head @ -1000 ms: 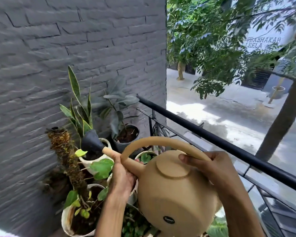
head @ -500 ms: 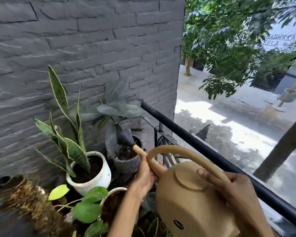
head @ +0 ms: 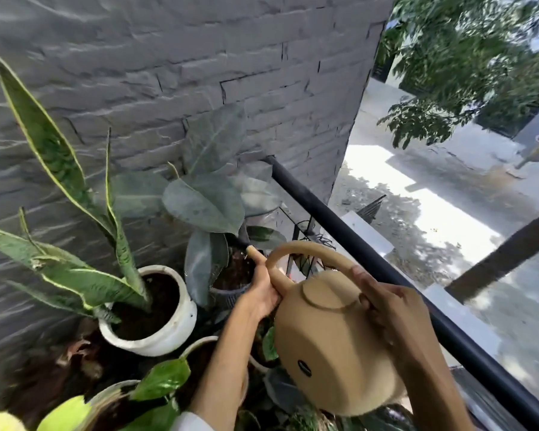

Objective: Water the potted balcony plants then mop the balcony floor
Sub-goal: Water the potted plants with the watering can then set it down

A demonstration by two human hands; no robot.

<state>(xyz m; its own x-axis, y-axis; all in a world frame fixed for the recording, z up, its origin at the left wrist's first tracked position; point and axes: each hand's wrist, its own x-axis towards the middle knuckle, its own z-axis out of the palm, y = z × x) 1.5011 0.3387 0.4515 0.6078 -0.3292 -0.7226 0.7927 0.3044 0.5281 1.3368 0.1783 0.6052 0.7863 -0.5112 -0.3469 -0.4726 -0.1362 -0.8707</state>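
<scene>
A grey brick wall is being faced, with a black railing running beside it. A tan watering can is being tilted over the dark-leaved plant's pot, its handle being gripped by the right hand, fingers curled around it, while its spout is being clasped by the left hand, beside a white pot.

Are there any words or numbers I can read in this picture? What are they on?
Small dark oval label on the tan watering can: there is light lettering inside, but it is too small and blurred to read.

No other words, numbers or signs can be read here; the grey brick wall, the white pot and the black railing carry none.
</scene>
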